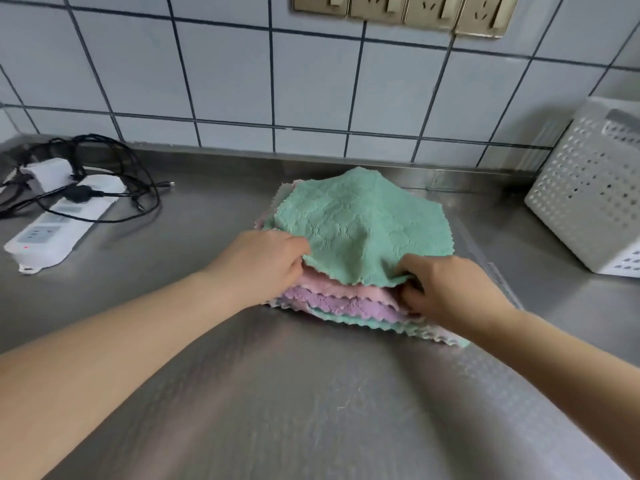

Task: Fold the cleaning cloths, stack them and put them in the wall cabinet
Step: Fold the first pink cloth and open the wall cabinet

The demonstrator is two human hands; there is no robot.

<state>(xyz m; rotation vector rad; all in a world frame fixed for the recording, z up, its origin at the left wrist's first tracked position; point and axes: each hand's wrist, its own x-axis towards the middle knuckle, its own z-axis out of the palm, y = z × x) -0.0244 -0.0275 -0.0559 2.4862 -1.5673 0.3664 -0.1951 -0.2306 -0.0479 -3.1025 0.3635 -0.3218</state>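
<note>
Where the brushed steel counter [311,393] meets the wall, a low metal upstand runs beneath rows of pale tiles [225,71] with dark grout. High on that wall, at the top edge of the view, sits a row of brass-coloured sockets [405,10]. The pile of cleaning cloths [346,303] lies on the counter a little right of centre, near the back edge, its layers showing pink, purple and green scalloped edges toward the person. A green cloth [360,230] is on top, puckered and lifted at its near edge. The left hand [263,265] grips the near-left corner of that green cloth, fingers curled round its edge. The right hand [446,289] holds the near-right part of the same cloth, fingers tucked under the edge and curled against the pile below; how far they reach into the lower layers cannot be told. Both bare forearms stretch in from the bottom corners of the view. At far left on the counter lies a white power strip [52,233] with a tangle of black cables [104,174] over and behind it. At far right stands a white perforated basket [585,192], close to the wall. The steel surface reflects soft light and shows fine scratches toward the near edge.
</note>
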